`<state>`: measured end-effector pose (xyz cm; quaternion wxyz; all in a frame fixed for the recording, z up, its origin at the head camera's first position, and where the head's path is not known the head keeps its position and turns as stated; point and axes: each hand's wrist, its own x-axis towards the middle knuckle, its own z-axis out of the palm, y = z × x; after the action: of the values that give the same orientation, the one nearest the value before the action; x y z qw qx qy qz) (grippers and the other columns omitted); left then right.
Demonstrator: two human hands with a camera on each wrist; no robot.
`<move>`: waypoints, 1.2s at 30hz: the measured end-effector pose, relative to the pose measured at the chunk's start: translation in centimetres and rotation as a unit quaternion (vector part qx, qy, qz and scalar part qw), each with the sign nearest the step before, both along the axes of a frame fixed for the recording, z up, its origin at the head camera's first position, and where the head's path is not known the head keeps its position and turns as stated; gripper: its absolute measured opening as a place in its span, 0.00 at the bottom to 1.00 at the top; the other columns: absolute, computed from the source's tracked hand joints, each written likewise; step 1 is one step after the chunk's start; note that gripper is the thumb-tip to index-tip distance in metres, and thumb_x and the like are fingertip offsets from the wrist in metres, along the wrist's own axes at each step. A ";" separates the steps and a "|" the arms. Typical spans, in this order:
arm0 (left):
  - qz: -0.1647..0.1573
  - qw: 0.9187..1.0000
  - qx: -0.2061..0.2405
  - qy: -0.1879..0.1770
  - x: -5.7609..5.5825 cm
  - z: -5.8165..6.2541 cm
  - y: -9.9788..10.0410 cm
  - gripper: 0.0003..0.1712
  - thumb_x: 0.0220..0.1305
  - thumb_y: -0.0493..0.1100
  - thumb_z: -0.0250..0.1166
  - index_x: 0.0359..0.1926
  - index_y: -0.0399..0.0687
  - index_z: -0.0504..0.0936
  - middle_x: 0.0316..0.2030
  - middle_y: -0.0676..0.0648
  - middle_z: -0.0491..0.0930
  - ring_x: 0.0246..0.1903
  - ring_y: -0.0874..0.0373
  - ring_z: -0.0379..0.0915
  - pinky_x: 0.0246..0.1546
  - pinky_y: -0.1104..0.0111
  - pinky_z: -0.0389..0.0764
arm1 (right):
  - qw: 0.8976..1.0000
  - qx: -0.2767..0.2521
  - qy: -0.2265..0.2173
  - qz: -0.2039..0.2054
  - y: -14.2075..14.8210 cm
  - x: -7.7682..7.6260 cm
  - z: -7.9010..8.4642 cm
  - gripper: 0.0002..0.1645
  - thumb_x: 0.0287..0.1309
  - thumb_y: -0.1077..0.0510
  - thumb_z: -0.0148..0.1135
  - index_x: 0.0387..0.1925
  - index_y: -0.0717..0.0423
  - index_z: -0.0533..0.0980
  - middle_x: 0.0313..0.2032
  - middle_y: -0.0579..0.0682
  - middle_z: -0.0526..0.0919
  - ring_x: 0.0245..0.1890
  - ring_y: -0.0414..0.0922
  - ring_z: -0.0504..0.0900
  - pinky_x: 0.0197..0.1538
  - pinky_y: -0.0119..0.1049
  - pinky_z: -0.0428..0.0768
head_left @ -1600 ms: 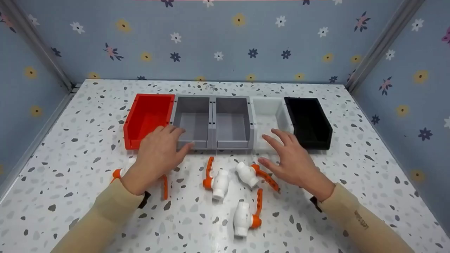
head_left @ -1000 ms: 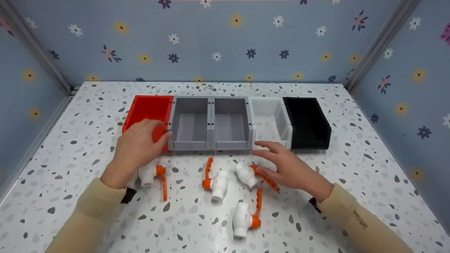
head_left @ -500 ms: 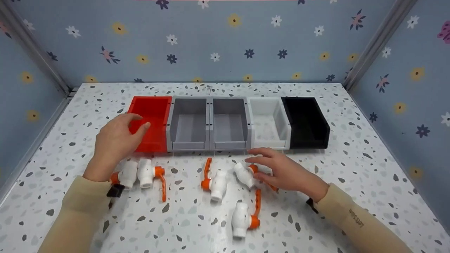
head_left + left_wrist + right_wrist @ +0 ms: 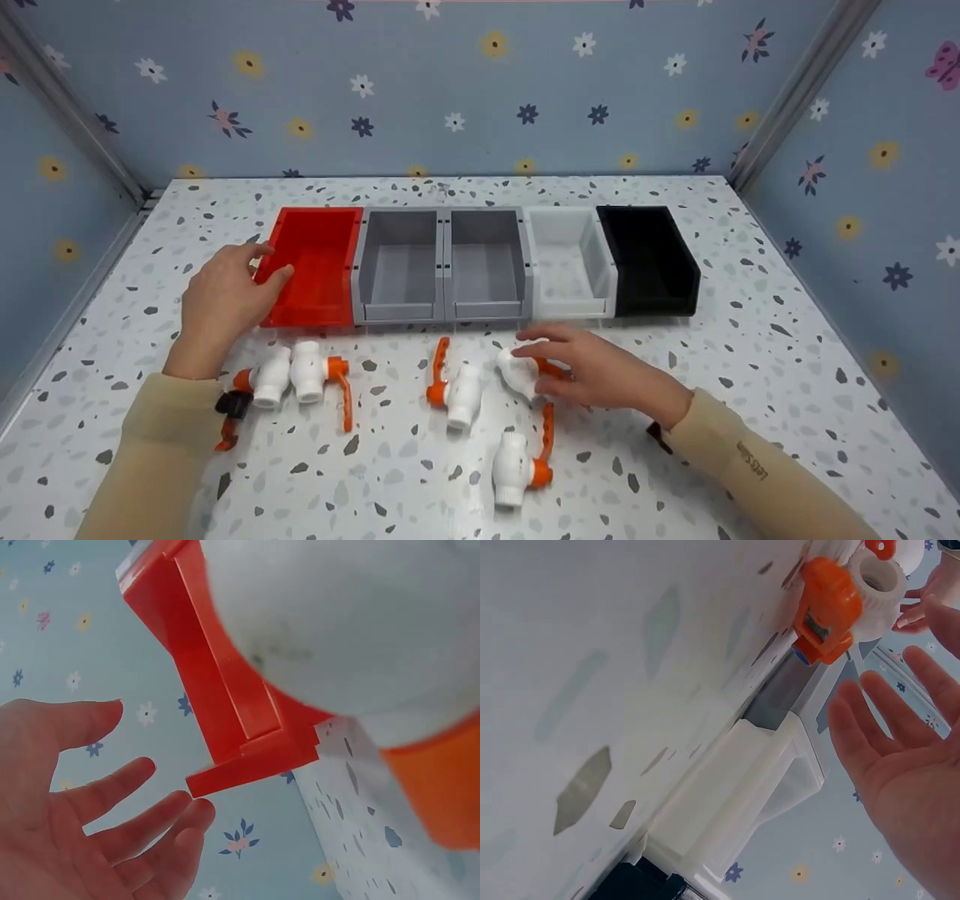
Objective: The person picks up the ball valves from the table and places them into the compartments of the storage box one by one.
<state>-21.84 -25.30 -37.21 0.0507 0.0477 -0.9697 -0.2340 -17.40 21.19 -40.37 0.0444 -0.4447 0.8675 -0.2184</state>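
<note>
My left hand (image 4: 225,300) hovers at the left side of the red bin (image 4: 307,315), fingers spread and loosely bent, holding nothing. Just below it lie two white ball valves with orange handles, the left valve (image 4: 271,379) and its neighbour (image 4: 307,371). In the left wrist view a white valve body (image 4: 345,615) looms large beside the hand. My right hand (image 4: 600,367) is over another ball valve (image 4: 516,373), hiding part of its orange handle; the right wrist view shows the fingers (image 4: 862,727) relaxed and apart from the valves. Two more valves lie mid-table, one upper (image 4: 465,397), one lower (image 4: 512,469).
Right of the red bin stand two grey bins, the left one (image 4: 400,311) and the right one (image 4: 487,309), then a white bin (image 4: 574,307) and a black bin (image 4: 660,306), all side by side on the speckled table (image 4: 360,487). Flowered panels (image 4: 420,90) enclose it.
My left hand has moved left from the front of the red and grey bins to the red bin's left side, uncovering two valves. My right hand has come down and left over a valve.
</note>
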 end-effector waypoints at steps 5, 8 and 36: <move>0.008 1.000 0.007 -0.026 -0.4 -0.5 -0.6 0.34 0.71 0.55 0.58 0.67 0.35 0.68 0.57 0.29 0.70 0.47 0.35 0.70 0.47 0.42 0.77 | 1.000 0.014 -0.003 0.004 -0.3 0.0 -0.2 0.28 0.62 0.52 0.69 0.63 0.45 0.76 0.67 0.47 0.70 0.66 0.46 0.69 0.63 0.43 0.73; 0.008 0.999 0.007 -0.037 -0.6 -0.7 -1.0 0.34 0.72 0.55 0.57 0.67 0.35 0.68 0.57 0.29 0.71 0.48 0.35 0.70 0.48 0.41 0.77 | 1.000 0.021 -0.011 -0.001 -0.5 0.0 -0.3 0.28 0.61 0.53 0.70 0.63 0.45 0.76 0.66 0.46 0.70 0.65 0.45 0.69 0.63 0.43 0.73; -0.024 0.987 0.059 -0.145 -1.6 0.6 -2.6 0.35 0.72 0.49 0.61 0.73 0.43 0.62 0.60 0.28 0.71 0.45 0.40 0.73 0.37 0.60 0.81 | 0.991 0.098 -0.090 -0.023 -1.6 -0.1 0.8 0.35 0.55 0.53 0.75 0.65 0.43 0.75 0.61 0.46 0.77 0.47 0.45 0.76 0.57 0.40 0.75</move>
<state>-23.43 -27.86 -36.60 -0.0992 0.0606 -0.9521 -0.2829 -17.52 19.56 -39.52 0.1601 -0.3965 0.8874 -0.1722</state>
